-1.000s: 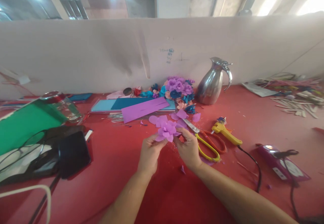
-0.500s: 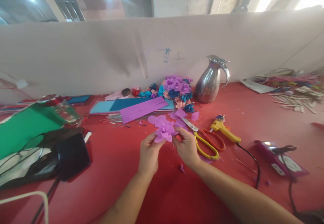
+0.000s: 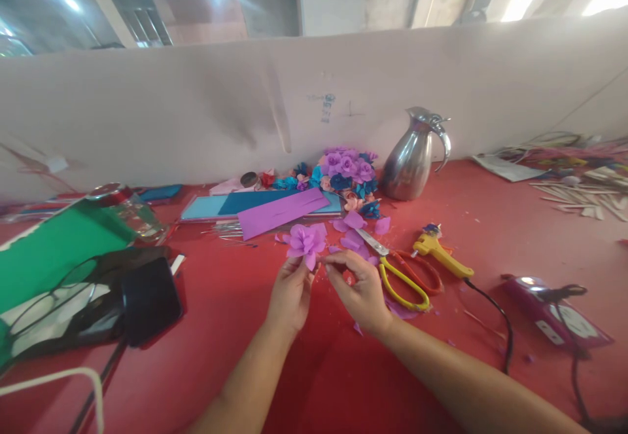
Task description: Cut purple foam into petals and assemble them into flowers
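Observation:
My left hand (image 3: 290,293) is closed on the base of a purple paper flower (image 3: 305,241), which tilts slightly to the left with its layered petals opened out. Just to the right, my right hand (image 3: 360,287) has its thumb and fingertips pinched together beside the flower's underside; what lies between them is too small to make out. Loose purple petals (image 3: 354,241) are scattered behind the right hand. Scissors (image 3: 405,280) with one yellow and one orange-red handle lie partly open beside that hand. A yellow glue gun (image 3: 441,256) rests farther right.
Behind the hands are a purple paper strip (image 3: 284,213), blue sheets (image 3: 209,207) and a pile of paper flowers (image 3: 346,172). A steel jug (image 3: 409,159) stands near the wall. A phone (image 3: 151,300) lies left, a magenta power box (image 3: 554,313) with cables right.
The flower has shifted slightly left in my left hand and tilted. My right fingers have come off its petals and now pinch together just right of its base.

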Available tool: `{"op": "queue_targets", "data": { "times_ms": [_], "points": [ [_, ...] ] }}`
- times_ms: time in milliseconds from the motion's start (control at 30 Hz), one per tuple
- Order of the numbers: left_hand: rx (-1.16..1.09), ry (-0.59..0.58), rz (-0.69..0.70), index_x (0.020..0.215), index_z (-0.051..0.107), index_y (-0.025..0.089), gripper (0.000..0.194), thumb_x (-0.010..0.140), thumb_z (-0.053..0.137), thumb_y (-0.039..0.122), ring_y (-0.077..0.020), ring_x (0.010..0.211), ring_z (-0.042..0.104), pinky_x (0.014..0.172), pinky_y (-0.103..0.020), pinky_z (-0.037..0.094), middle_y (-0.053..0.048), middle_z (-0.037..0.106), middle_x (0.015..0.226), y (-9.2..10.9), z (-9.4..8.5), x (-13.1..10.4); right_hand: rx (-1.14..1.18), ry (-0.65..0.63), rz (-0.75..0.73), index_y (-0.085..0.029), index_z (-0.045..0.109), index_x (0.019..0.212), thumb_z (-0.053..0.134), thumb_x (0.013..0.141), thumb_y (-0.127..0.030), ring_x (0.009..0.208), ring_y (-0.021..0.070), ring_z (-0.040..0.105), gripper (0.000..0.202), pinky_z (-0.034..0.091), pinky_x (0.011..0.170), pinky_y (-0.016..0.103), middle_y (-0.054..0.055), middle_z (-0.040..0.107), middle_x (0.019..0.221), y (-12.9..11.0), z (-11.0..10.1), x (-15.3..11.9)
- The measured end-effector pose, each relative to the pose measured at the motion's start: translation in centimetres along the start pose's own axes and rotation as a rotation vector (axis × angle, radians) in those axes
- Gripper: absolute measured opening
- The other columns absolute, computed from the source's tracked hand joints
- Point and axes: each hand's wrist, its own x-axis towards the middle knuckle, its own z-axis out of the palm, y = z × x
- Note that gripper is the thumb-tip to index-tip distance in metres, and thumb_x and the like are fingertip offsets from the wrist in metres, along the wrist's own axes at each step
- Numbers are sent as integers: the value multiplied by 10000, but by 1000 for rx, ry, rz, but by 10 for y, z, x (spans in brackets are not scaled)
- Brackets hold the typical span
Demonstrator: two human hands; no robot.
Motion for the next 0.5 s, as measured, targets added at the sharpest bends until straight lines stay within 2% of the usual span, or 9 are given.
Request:
{"op": "queue_targets", "data": {
  "times_ms": [100, 233, 400, 500],
  "points": [
    [-21, -15, -49, 673, 723, 209, 216, 519, 862, 269, -78, 625, 561, 700, -223, 461, 37, 659, 635, 3, 1, 0, 165, 43, 171, -197, 684, 860, 582, 811, -284, 642, 137, 574, 142, 468, 602, 252, 16, 654, 725, -5, -7, 8],
    [31, -91, -83, 669, 725, 199, 205, 537, 857, 283, -77, 623, 548, 674, -224, 463, 20, 681, 701, 4, 4, -2, 374, -37, 360, -175, 667, 765, 603, 801, -406, 606, 122, 528, 242, 421, 571, 235, 2, 609, 656, -4, -15, 19],
    [50, -116, -108, 736, 746, 201, 282, 496, 877, 267, -80, 640, 555, 649, -210, 461, 16, 693, 718, 3, 4, -2, 472, -75, 427, -174, 658, 700, 655, 765, -426, 602, 111, 497, 259, 402, 606, 234, -7, 595, 640, -9, -19, 23],
    [62, -136, -111, 722, 740, 189, 246, 525, 865, 266, -91, 662, 572, 650, -214, 469, 3, 701, 739, 2, 1, -1, 511, -50, 435, -177, 648, 639, 685, 729, -396, 585, 102, 474, 240, 382, 600, 233, -19, 575, 603, -13, -19, 24]
  ]
}}
